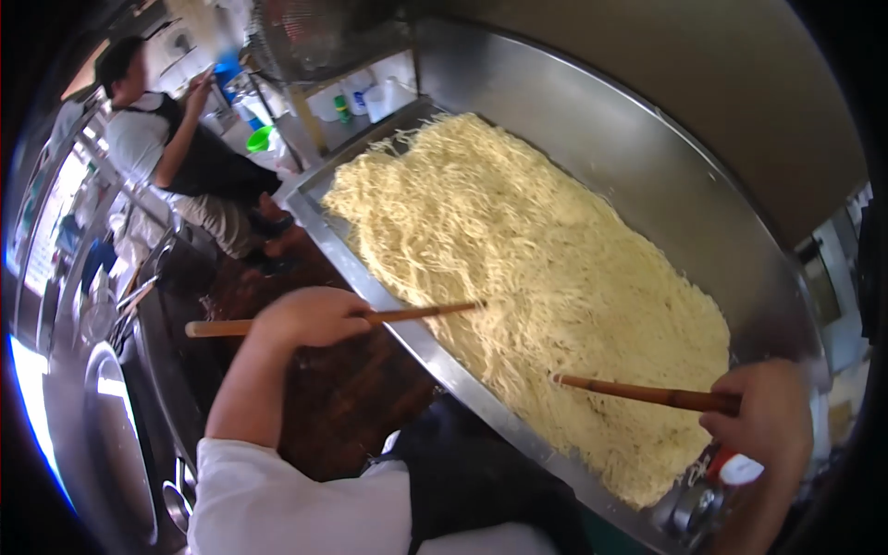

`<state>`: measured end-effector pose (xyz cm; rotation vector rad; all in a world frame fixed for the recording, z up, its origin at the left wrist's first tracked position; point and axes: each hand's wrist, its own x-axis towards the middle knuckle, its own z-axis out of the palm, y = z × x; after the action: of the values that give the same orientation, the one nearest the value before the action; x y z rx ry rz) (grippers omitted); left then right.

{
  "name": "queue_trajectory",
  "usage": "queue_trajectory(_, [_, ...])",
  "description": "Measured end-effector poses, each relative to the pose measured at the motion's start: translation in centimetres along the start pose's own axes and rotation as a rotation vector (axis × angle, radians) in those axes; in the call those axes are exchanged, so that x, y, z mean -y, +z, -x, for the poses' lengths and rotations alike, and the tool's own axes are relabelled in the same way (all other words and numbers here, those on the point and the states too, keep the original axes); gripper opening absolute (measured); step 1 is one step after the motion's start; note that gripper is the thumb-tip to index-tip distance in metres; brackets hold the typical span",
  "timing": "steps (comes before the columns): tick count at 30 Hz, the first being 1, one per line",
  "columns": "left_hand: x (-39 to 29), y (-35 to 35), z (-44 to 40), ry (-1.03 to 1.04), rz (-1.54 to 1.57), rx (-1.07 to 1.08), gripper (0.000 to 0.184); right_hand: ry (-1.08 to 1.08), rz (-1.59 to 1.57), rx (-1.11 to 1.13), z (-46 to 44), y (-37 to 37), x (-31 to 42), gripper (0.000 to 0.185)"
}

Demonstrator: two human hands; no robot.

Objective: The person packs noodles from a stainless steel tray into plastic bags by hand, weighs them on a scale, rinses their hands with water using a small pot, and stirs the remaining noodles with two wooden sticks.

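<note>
A thick heap of pale yellow noodles (518,240) covers most of a wide metal tray (430,351). My left hand (310,317) is closed round a long wooden stick (425,312), whose tip touches the noodles near the middle of the heap. At the right, my right hand (763,412) grips a second wooden stick (629,388), its pale end pointing left over the noodles. Both sticks lie at a low slant. Whether the right stick's tip presses into the noodles I cannot tell.
A tall metal back wall (647,157) rises behind the tray. At upper left stands a person (176,148) in a dark apron. A fan (314,42), a green bowl (260,140) and bottles are at the back. A large metal pot (102,370) stands at lower left.
</note>
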<state>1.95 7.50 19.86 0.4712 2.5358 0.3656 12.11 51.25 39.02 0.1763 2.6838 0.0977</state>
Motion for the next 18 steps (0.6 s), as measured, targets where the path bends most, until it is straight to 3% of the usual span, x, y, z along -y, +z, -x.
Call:
queue_trajectory(1, [-0.7, -1.7, 0.9, -0.014, 0.033, -0.038, 0.034, -0.131, 0.075, -0.061, 0.5, 2.0, -2.6, 0.021])
queue_trajectory(4, [-2.7, -5.1, 2.0, 0.035, 0.081, -0.157, 0.034, -0.048, -0.003, -0.112, 4.3, 2.8, -5.5, 0.020])
queue_trajectory(7, [-4.4, -6.0, -0.9, 0.115, 0.050, -0.061, 0.036, 0.130, -0.210, -0.356, 9.9, 1.1, -7.0, 0.024])
queue_trajectory(8, [-5.2, -6.2, -2.1, 0.151, 0.032, -0.027, 0.036, 0.118, -0.205, -0.537, 11.4, 1.7, -7.9, 0.029])
queue_trajectory(10, [-7.2, -5.1, -6.7, 0.159, -0.102, 0.032, 0.037, 0.265, 0.010, -0.336, 11.1, 2.1, -9.3, 0.025])
queue_trajectory(11, [-8.7, -3.4, -9.7, 0.097, -0.250, -0.021, 0.033, 0.295, 0.046, -0.422, 10.0, 4.3, -9.8, 0.022])
queue_trajectory(12, [-10.6, -1.4, -12.8, 0.082, -0.317, -0.030, 0.031, 0.267, 0.110, -0.391, 7.2, 7.0, -10.8, 0.020])
queue_trajectory(13, [-13.0, 1.2, -16.1, 0.083, -0.387, -0.039, 0.029, 0.415, 0.224, -0.194, 2.2, 11.6, -12.4, 0.020])
queue_trajectory(14, [-15.1, 4.1, -19.1, 0.164, -0.369, -0.037, 0.030, 0.448, 0.229, -0.249, -1.8, 15.7, -13.6, 0.023])
queue_trajectory(15, [-17.7, 5.4, -20.0, 0.193, -0.357, -0.029, 0.031, 0.351, -0.061, -0.520, -3.1, 16.2, -11.2, 0.025])
queue_trajectory(18, [-22.5, 5.9, -18.5, 0.280, -0.475, 0.027, 0.032, 0.501, -0.288, -0.331, -6.5, 21.8, -9.0, 0.033])
